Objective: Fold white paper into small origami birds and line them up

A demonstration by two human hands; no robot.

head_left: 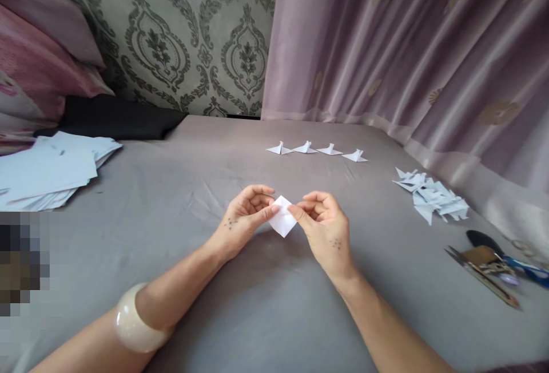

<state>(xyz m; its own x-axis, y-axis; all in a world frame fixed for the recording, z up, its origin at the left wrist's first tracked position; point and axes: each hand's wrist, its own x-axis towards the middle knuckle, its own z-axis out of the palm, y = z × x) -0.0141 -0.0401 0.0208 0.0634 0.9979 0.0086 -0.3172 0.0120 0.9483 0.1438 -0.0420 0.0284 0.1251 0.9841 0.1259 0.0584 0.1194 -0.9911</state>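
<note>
A small white folded paper (283, 223), diamond-shaped with one corner pointing down, is held up between both hands over the grey sheet. My left hand (249, 213) pinches its left corner between thumb and curled fingers. On the opposite corner, my right hand (323, 221) grips with the thumb in front and the fingers behind. The fingertips behind the paper are partly hidden. Beyond the hands, several folded paper birds (329, 149) stand in a slanting row.
At right lies a pile of folded white paper pieces (437, 197). Nearer are scissors (482, 276) and other small items. A stack of white sheets (47, 170) lies at left beside a black cloth (124, 116). Purple curtains (386, 47) hang along the right side.
</note>
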